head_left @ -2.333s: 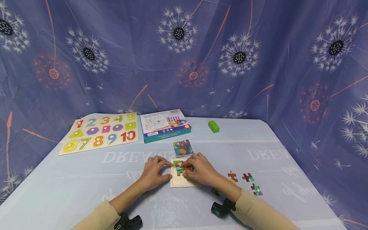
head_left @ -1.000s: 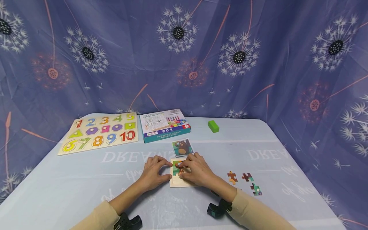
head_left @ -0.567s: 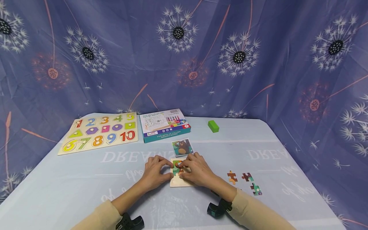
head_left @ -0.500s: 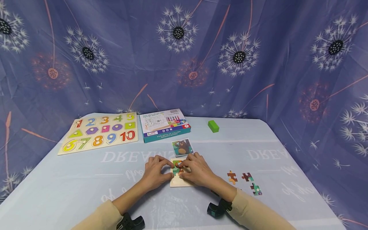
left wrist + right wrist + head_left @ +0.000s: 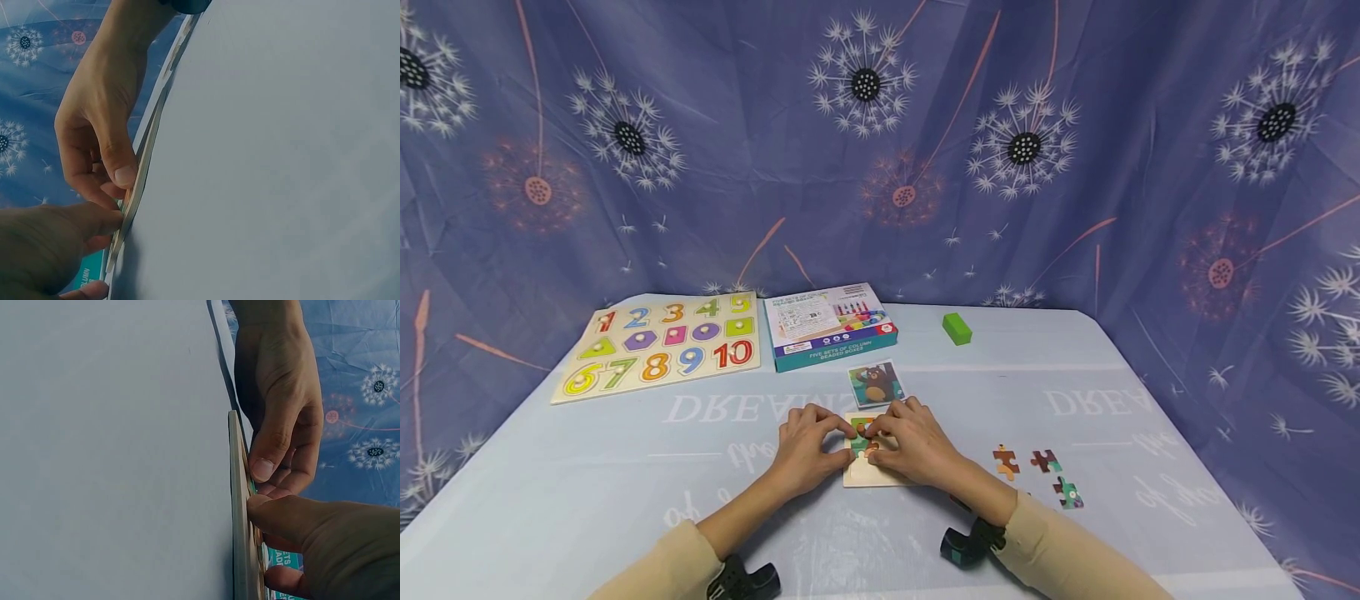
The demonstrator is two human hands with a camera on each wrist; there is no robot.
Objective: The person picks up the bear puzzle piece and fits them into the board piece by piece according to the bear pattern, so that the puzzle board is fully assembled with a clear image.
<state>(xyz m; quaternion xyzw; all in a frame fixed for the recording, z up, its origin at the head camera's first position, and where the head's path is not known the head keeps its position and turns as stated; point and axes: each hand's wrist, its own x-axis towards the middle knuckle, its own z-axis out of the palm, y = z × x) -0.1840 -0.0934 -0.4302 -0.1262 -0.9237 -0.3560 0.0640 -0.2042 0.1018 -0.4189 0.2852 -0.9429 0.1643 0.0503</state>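
Observation:
A wooden puzzle board [image 5: 872, 477] lies on the table, with several green and brown jigsaw pieces [image 5: 858, 447] in its upper part. My left hand [image 5: 805, 447] touches the left side of the board with thumb and forefinger, which are set apart. Over the pieces, my right hand [image 5: 917, 443] curls its thumb and forefinger onto a jigsaw piece, mostly hidden under the fingers. Both wrist views show the board [image 5: 239, 506] edge-on, with the fingertips of the two hands meeting at its face. More jigsaw pieces [image 5: 1006, 461] lie loose to the right, one partly behind my right forearm.
Just behind the board is a bear picture [image 5: 877, 387]. Farther back lie a teal-and-white box [image 5: 831, 329], a wooden number board [image 5: 658, 346] at left and a green block [image 5: 957, 329]. A dandelion-print curtain [image 5: 880, 167] hangs behind the table.
Since the earliest frame, my right hand has shifted slightly left and lower, and the piece it held now sits in the board. My left fingertips have crept slightly right onto the board.

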